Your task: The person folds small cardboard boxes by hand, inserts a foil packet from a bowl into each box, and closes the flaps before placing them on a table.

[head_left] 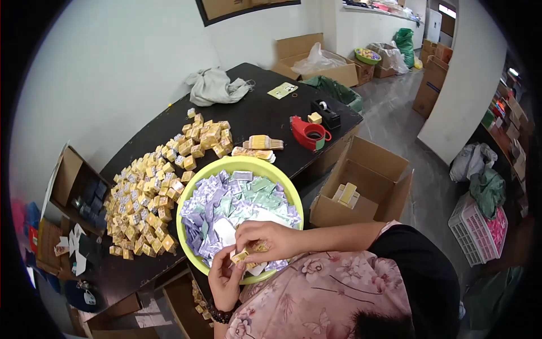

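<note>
Both hands meet over the near edge of a yellow-green basin (182,233). My left hand (224,282), with a beaded bracelet at the wrist, pinches a small yellow box (241,256) between thumb and fingers. My right hand (274,237) has its fingers curled in at the top of that box; whether they hold something of their own is hidden. Purple sachets (199,212) and green sachets (262,189) fill the basin below, with some white pieces among them. To the left, a heap of small yellow boxes (144,206) covers the dark table (259,79).
Flat yellow cartons (262,142) lie stacked behind the basin. Further right are a red tape dispenser (309,134) and a black tape dispenser (327,116). An open cardboard box (370,164) stands at the table's right side. A grey cloth (214,87) lies at the back.
</note>
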Available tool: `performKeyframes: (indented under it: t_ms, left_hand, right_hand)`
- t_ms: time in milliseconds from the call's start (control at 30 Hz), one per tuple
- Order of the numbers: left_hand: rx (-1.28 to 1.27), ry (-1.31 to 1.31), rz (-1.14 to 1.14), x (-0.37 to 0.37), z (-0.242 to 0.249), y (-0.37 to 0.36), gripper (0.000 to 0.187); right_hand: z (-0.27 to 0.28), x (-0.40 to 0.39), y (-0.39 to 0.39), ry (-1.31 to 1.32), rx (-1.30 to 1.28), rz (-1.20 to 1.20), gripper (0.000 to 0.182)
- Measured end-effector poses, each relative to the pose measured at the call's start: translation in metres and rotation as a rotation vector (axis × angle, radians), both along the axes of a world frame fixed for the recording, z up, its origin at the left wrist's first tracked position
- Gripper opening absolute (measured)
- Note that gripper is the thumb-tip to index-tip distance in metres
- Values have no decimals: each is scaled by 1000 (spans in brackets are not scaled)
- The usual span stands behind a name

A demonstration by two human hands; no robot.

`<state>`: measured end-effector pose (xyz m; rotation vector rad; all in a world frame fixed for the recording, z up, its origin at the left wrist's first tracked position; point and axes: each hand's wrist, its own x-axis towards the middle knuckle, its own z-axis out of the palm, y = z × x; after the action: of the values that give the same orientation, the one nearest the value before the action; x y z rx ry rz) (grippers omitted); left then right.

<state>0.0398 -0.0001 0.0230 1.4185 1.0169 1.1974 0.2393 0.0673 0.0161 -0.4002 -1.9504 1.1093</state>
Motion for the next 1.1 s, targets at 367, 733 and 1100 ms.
performKeyframes:
  t_ms: [367, 733, 1100]
  left_hand:
    - [80, -70, 94, 10, -5, 6, 33]
    - [38, -26, 58, 6, -2, 5, 51]
    - [55, -72, -6, -4, -12, 16, 32]
  right_hand:
    - [18, -6, -13, 160, -524, 11, 13]
    - [-17, -15, 2, 217, -446, -6, 11]
    - [-4, -10, -5, 30, -140, -48, 19]
